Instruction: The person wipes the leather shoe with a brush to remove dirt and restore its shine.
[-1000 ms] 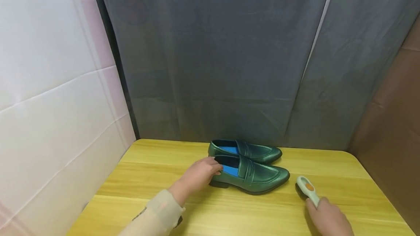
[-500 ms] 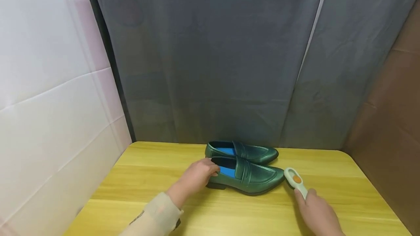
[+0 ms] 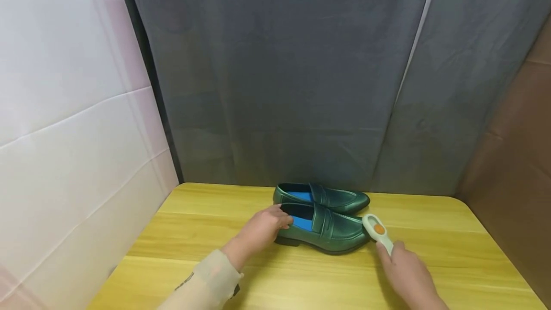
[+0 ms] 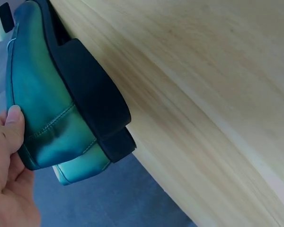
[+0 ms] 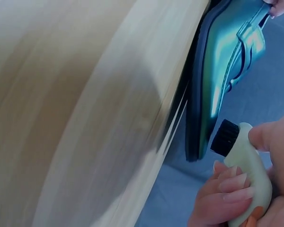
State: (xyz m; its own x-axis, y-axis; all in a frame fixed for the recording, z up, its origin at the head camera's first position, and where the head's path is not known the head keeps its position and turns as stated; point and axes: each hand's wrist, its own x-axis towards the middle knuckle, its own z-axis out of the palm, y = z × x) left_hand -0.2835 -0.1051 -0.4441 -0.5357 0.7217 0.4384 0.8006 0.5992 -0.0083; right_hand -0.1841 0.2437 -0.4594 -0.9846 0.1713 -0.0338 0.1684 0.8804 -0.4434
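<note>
Two dark green metallic loafers with blue insoles stand side by side, toes to the right. My left hand (image 3: 260,231) grips the near loafer (image 3: 342,236) at the heel collar. In the left wrist view the thumb (image 4: 13,120) presses on the outside of its heel. The far loafer (image 3: 346,200) is partly hidden behind it. My right hand (image 3: 406,271) holds a pale green shoe brush (image 3: 384,239) with an orange spot by its handle. Its head overlaps the near loafer's toe in the head view. The right wrist view shows black bristles (image 5: 225,137) close by that toe.
A wooden table (image 3: 185,243) with rounded back corners lies under everything. Behind it hangs a grey curtain (image 3: 280,85), close to the far loafer. A white panel (image 3: 73,123) stands at the left and a brown one (image 3: 516,157) at the right.
My right hand has brought the shoe brush leftward from the table beside the near loafer to its toe. My left hand keeps its grip at the heel.
</note>
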